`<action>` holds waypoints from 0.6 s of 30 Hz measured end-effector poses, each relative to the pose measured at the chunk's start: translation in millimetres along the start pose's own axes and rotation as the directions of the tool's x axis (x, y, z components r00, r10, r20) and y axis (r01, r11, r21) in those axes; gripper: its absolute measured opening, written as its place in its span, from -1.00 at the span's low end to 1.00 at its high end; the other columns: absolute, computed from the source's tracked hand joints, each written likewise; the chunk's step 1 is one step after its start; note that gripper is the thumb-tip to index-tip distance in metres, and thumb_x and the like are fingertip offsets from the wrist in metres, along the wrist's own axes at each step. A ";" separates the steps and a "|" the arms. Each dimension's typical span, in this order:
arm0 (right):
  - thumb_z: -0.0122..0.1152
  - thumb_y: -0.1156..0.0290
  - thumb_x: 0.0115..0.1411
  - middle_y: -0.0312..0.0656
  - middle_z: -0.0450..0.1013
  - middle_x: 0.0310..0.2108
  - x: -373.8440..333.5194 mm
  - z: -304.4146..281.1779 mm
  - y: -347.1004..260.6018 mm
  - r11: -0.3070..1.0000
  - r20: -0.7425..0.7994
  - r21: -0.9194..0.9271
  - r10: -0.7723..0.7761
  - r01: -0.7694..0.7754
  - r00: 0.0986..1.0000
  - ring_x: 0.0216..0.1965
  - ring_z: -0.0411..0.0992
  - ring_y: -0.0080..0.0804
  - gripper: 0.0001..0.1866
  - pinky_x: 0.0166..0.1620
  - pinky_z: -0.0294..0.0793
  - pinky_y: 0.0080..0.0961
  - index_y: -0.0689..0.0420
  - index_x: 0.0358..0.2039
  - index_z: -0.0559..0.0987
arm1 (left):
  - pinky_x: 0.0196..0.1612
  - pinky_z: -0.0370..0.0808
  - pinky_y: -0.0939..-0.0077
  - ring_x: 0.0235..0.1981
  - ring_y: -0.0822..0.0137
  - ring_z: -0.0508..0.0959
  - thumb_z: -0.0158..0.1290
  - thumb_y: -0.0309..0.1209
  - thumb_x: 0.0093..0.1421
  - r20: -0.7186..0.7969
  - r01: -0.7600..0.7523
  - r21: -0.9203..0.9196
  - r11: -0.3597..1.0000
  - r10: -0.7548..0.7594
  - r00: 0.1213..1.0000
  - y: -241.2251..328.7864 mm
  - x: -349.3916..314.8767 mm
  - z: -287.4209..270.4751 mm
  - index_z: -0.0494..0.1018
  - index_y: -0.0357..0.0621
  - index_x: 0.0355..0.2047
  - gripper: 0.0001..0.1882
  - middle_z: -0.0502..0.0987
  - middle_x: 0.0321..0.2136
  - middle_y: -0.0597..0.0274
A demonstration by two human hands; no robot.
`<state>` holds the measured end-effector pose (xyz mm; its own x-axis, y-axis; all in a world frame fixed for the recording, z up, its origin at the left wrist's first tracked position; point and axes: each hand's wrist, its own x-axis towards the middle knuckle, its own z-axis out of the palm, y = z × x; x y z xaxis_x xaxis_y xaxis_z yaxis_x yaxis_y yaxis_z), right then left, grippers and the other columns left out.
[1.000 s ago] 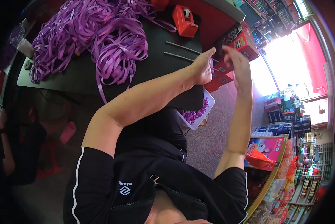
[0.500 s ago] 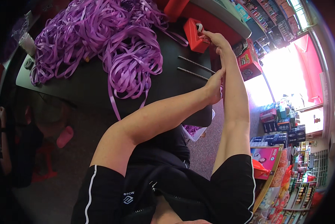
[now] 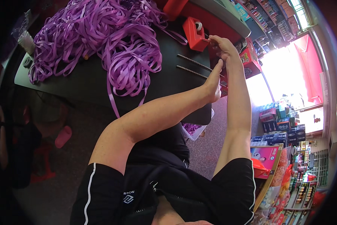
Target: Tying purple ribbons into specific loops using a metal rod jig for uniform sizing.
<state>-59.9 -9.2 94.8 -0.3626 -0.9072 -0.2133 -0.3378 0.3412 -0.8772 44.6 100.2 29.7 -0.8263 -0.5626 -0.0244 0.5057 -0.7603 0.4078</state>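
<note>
Apparently rods (image 3: 191, 71), partly behind left fingers (image 3: 215, 74)

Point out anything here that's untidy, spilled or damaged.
The purple ribbon stands out: it lies in a loose, tangled heap on the table, with strands straggling toward the near edge, rather than wound or stacked. I see no clear spill or damage.
</note>
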 end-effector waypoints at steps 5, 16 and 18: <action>0.25 0.18 0.05 -0.51 0.33 -0.65 -10.5 7.2 16.8 0.998 0.026 0.060 -0.027 0.026 0.999 -0.59 0.16 -0.68 -0.81 -0.52 0.06 -0.70 0.00 -0.53 0.62 | 0.30 -0.43 0.21 0.36 0.20 -0.32 -0.20 0.42 0.01 -0.032 0.005 -0.028 1.000 -0.006 0.999 0.5 3.9 -1.7 -0.26 0.00 0.34 0.09 -0.27 0.35 0.13; 0.25 0.09 0.04 -0.52 0.32 -0.63 -0.4 14.6 40.6 0.995 0.010 0.099 -0.025 0.024 1.000 -0.59 0.13 -0.70 -0.78 -0.53 0.04 -0.67 -0.05 -0.49 0.63 | 0.15 0.22 0.17 0.09 0.26 0.31 -0.24 0.23 0.20 0.086 -0.069 -0.245 0.967 0.092 0.992 0.3 2.6 -0.6 0.17 0.06 0.15 -0.32 0.31 0.07 0.32; 0.22 0.09 0.06 -0.52 0.31 -0.64 -1.8 15.7 42.4 0.996 -0.034 0.067 -0.059 0.062 0.998 -0.60 0.10 -0.72 -0.78 -0.54 0.02 -0.66 -0.05 -0.47 0.63 | 0.15 0.22 0.17 0.09 0.26 0.31 -0.24 0.23 0.20 0.070 -0.051 -0.234 0.971 0.069 0.995 0.1 3.0 -1.0 0.17 0.05 0.15 -0.31 0.32 0.06 0.30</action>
<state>-60.0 3.0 51.3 -0.3712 -0.9170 -0.1460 -0.3005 0.2675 -0.9155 42.4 98.1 28.7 -0.8046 -0.5900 0.0674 0.5912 -0.7853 0.1836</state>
